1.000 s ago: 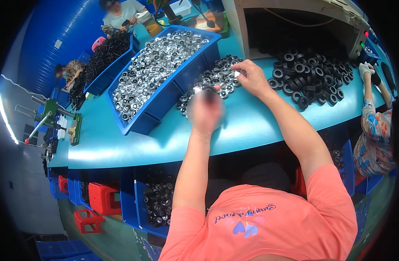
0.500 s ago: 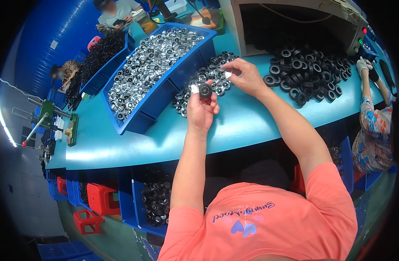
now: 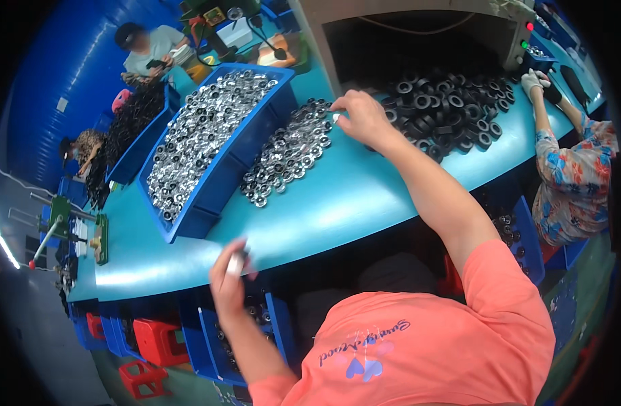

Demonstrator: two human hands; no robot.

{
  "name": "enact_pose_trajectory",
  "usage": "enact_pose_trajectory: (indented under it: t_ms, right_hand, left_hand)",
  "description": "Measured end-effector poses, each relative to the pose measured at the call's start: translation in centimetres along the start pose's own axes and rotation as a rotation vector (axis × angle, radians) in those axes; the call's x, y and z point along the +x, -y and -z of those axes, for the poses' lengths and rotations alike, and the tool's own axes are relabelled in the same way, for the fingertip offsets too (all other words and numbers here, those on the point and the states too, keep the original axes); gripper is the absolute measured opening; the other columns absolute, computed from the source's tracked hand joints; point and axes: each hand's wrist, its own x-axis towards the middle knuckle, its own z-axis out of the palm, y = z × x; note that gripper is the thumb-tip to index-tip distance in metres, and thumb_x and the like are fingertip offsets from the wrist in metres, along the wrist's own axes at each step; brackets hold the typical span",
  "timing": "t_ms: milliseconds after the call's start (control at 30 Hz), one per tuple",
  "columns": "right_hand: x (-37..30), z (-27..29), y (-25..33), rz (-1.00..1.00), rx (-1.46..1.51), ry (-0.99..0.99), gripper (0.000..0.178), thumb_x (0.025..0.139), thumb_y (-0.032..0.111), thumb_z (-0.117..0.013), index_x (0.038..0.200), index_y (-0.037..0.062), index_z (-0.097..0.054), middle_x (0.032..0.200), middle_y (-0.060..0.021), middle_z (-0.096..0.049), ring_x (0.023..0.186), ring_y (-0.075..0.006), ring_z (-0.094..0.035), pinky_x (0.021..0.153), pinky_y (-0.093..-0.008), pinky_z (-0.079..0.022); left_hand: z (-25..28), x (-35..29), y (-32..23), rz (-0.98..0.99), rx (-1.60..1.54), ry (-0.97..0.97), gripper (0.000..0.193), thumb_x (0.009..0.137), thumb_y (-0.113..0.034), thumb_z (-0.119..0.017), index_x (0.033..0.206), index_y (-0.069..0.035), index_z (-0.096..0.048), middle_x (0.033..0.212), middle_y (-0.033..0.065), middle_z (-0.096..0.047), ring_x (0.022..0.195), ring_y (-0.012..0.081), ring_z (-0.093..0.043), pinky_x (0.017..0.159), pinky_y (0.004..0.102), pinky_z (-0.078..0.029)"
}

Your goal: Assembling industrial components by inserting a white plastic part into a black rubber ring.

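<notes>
My left hand (image 3: 230,279) is smeared by motion over the table's front edge, above a blue bin (image 3: 282,325) that holds black-and-silver wheels (image 3: 230,352). White tape wraps a digit; a dark patch shows by the fingertips, too blurred to name. My right hand (image 3: 365,119) is at the far end of a spread of clear, shiny wheel hubs (image 3: 290,157), its thumb and fingers pinched together. Whatever lies in that pinch is too small to make out. Right of this hand lies a heap of black rubber rings (image 3: 453,101).
A long blue bin (image 3: 216,193) full of shiny hubs stands on the teal table (image 3: 344,183). Behind the rings is a machine housing (image 3: 317,34) with a dark opening. A co-worker's gloved hands (image 3: 535,81) rest at the right. A green hand press (image 3: 60,220) stands far left.
My left hand has dropped toward me and left, off the hubs to the table's front edge; the black wheel it held no longer shows clearly. My right hand remains by the hubs. The view has shifted.
</notes>
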Motion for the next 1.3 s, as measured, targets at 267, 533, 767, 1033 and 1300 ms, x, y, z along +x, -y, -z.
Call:
enact_pose_trajectory:
  t_ms: [267, 533, 767, 1033, 1300]
  right_hand:
    - [9.1, 1.9, -5.0, -0.151, -0.487, 0.161, 0.037, 0.083, 0.017, -0.066, 0.12, 0.0119, -0.069, 0.124, -0.0126, -0.064, 0.122, -0.0334, -0.056, 0.101, -0.0461, -0.049]
    - [11.2, -0.8, -5.4, -0.362, -0.553, 0.321, 0.067, 0.09, 0.021, -0.057, 0.154, 0.0163, -0.037, 0.161, -0.0113, -0.031, 0.15, -0.0333, -0.023, 0.117, -0.0594, -0.024]
    - [10.5, -1.1, -6.5, -0.2, -0.6, 0.265, 0.055, 0.088, 0.02, -0.062, 0.142, 0.0188, -0.052, 0.153, -0.0098, -0.042, 0.146, -0.0309, -0.031, 0.115, -0.0589, -0.028]
    - [12.1, 0.6, -9.6, -0.341, -0.632, 0.082, 0.051, 0.091, 0.037, -0.063, 0.139, 0.0215, -0.057, 0.141, -0.0121, -0.058, 0.134, -0.0313, -0.051, 0.112, -0.0577, -0.033]
    - [9.6, 7.1, -13.1, -0.297, -0.228, -0.176, 0.048, 0.081, 0.041, -0.073, 0.12, 0.0127, -0.071, 0.118, -0.0172, -0.069, 0.116, -0.0358, -0.062, 0.101, -0.0449, -0.049]
  left_hand:
    - [13.9, -19.6, 3.5, 0.304, 1.492, -0.233, 0.051, 0.079, 0.0, -0.071, 0.129, -0.003, -0.063, 0.103, 0.018, -0.066, 0.087, 0.0294, -0.067, 0.08, 0.037, -0.054]
    - [-0.4, -5.5, -2.3, -0.113, 0.913, -0.111, 0.036, 0.086, -0.003, -0.07, 0.122, -0.004, -0.068, 0.093, 0.0126, -0.069, 0.074, 0.0194, -0.065, 0.069, 0.0317, -0.053]
    - [-11.0, 5.3, -3.9, -0.409, 0.811, 0.25, 0.025, 0.088, -0.007, -0.071, 0.113, -0.005, -0.073, 0.088, 0.0101, -0.072, 0.071, 0.017, -0.065, 0.068, 0.03, -0.052]
    - [-15.0, 12.2, 0.1, -0.4, 0.581, 0.286, 0.021, 0.089, -0.003, -0.069, 0.11, -0.005, -0.074, 0.091, 0.0084, -0.074, 0.076, 0.0131, -0.067, 0.071, 0.0278, -0.052]
    - [-14.8, 13.5, 3.2, -0.627, 0.463, 0.104, 0.02, 0.09, 0.001, -0.068, 0.109, -0.004, -0.074, 0.087, 0.0061, -0.074, 0.072, 0.0098, -0.065, 0.066, 0.0243, -0.051]
